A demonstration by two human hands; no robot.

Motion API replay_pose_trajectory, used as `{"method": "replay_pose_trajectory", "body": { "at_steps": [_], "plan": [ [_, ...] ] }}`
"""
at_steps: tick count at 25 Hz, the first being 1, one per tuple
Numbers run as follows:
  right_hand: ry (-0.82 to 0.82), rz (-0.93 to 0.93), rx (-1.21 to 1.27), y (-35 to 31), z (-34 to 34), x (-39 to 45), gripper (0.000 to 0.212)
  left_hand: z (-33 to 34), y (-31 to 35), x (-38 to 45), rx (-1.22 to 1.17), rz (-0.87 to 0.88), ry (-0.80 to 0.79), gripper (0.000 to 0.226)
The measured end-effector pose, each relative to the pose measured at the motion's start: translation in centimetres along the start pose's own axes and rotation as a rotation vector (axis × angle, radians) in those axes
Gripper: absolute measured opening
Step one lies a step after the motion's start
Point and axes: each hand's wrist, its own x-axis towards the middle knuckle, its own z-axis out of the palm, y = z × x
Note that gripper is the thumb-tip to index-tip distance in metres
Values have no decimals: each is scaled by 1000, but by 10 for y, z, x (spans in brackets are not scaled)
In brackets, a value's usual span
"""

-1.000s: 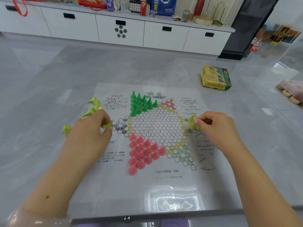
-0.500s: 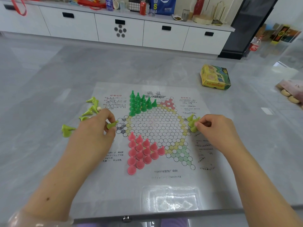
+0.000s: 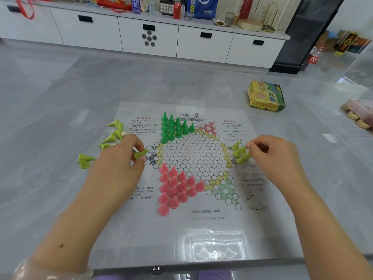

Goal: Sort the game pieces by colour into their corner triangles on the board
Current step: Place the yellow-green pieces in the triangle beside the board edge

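A paper star board (image 3: 189, 156) lies flat on the grey table. Dark green pieces (image 3: 173, 127) stand in its upper-left triangle, pink pieces (image 3: 175, 187) in the lower-left one. My left hand (image 3: 119, 166) pinches a yellow-green piece (image 3: 140, 154) lying sideways over the left triangle. More yellow-green pieces (image 3: 113, 134) lie scattered off the board behind that hand. My right hand (image 3: 272, 156) has its fingertips on one piece of a small yellow-green cluster (image 3: 240, 153) at the right triangle.
A yellow game box (image 3: 266, 97) sits at the far right of the table. A clear plastic tray (image 3: 212, 246) lies near the front edge. White cabinets stand beyond the table. A snack packet (image 3: 359, 116) is at the right edge.
My left hand has carried its yellow-green piece rightward onto the board's left triangle. My right hand stays at the right cluster, shifted only slightly.
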Motion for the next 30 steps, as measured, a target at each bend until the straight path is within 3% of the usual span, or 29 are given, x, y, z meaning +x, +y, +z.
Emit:
{"method": "replay_pose_trajectory", "body": {
  "at_steps": [2, 6, 8, 15, 18, 22, 27, 30],
  "plan": [
    [0, -57, 136, -16, -3, -7, 15, 3, 3, -2, -59, 24, -22, 8],
    [-320, -224, 330, -57, 12, -27, 11, 7, 10, -9, -238, 50, -151, 20],
    [-385, -282, 372, -68, 23, -33, 12, 7, 10, -10, -278, 56, -179, 21],
    [-477, -284, 535, -85, 38, -39, 15, 0, 3, -10, -321, 115, -195, 22],
    [-550, -200, 633, -93, 40, -43, 13, -2, 0, -10, -314, 132, -187, 21],
    [-453, -228, 611, -98, 45, -41, 12, -10, -10, -7, -251, 129, -152, 15],
    [-290, -216, 611, -88, 47, -31, 18, -29, -44, 6, 131, -80, 128, 27],
    [-268, -203, 620, -84, 47, -29, 15, -35, -64, 14, 291, -242, 47, 30]
  ]
}}
